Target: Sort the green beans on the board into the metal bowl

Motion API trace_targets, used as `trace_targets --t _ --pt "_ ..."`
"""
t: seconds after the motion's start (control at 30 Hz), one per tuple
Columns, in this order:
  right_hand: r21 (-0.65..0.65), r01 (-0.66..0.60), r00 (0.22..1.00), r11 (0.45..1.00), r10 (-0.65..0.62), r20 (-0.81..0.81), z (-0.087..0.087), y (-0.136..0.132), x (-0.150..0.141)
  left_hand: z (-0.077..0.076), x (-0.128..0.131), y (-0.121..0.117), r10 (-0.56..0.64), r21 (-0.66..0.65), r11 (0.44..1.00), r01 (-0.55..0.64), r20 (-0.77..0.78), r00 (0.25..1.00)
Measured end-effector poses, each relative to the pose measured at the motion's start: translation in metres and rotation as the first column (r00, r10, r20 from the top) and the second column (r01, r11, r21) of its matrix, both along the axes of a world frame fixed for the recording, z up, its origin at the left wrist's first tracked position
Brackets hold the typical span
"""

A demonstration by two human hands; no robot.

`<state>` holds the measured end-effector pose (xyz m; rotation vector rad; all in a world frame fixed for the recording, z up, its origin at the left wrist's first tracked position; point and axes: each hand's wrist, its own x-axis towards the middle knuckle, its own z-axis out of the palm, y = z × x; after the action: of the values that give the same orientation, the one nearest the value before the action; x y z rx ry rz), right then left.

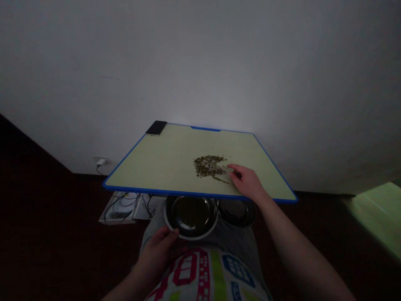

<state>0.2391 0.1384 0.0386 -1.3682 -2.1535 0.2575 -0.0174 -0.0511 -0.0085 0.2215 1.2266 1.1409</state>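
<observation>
On the blue-edged board [150,167], a loose heap of dark green dried flakes [209,166] lies right of centre. The material is judged light and crumbly, best gathered from its margin, not pinched. The right hand [247,182] rests curled at the heap's edge, its grip unclear. Below the board, the left hand [156,255] clasps the rim of a steel bowl [200,235].

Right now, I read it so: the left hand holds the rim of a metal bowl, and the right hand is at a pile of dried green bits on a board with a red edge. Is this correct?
Not quite: the head view shows the edge of the board is blue, not red. The rest stands: the left hand holds the rim of the metal bowl, and the right hand is at the pile of dried green bits.
</observation>
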Motion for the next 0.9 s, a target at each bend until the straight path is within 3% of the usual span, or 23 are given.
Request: trace_targets --t 0.63,0.9 --pt "-0.019 -0.052 0.999 0.998 0.052 -0.010 0.0005 -0.0034 0.0013 0.0047 0.0010 0.0003 0.012 -0.007 1.000 -0.012 0.001 1.000" --pt "-0.027 -0.013 1.000 1.000 0.013 -0.003 0.0016 -0.0009 -0.0002 -0.0033 -0.0014 -0.0003 -0.011 0.006 1.000 0.011 -0.010 1.000"
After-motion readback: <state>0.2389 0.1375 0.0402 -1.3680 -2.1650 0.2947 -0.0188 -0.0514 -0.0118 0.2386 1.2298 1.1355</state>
